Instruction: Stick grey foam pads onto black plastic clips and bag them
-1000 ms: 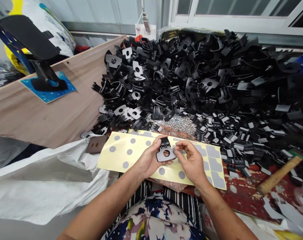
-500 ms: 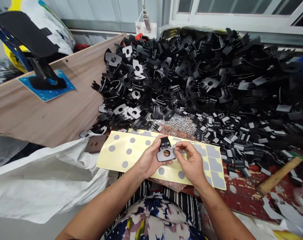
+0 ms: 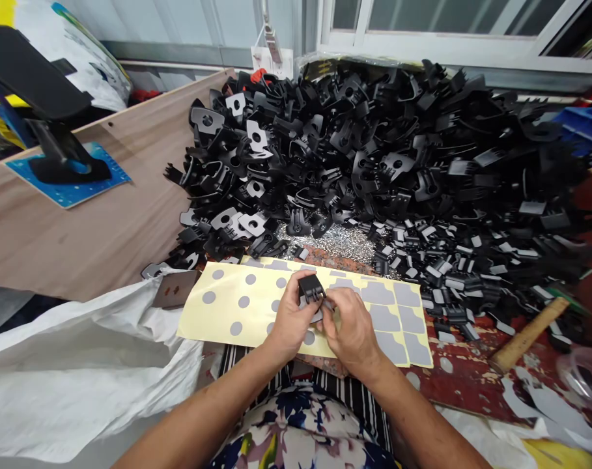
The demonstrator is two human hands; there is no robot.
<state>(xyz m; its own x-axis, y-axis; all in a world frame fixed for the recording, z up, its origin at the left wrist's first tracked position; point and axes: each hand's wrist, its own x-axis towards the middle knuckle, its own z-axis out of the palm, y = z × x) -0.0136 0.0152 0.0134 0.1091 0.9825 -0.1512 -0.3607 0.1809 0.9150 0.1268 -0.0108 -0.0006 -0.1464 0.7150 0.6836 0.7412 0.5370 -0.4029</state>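
Note:
My left hand (image 3: 290,320) grips a black plastic bracket (image 3: 311,286) with a toothed hinge end, held above a yellow backing sheet. The bracket's base carries a grey face, now mostly hidden by my fingers. My right hand (image 3: 352,329) is closed at the right edge of that base, thumb and fingertips pressed on it. Under both hands lies the yellow sheet (image 3: 256,319) with grey round stickers on the left. Larger grey shaped stickers (image 3: 384,319) fill its right part.
A big heap of black plastic brackets (image 3: 344,137) rises behind the sheet, with small black-and-grey pieces (image 3: 452,260) at right. A wooden-handled tool (image 3: 527,335) lies on the red bench. At left are a wooden board (image 3: 144,176), an assembled black stand (image 3: 64,156) and a white sack (image 3: 95,365).
The bracket has been tilted so its grey face with the round hole is now largely hidden. My right hand has moved in closer, fingers wrapping the base edge. The view has shifted slightly right.

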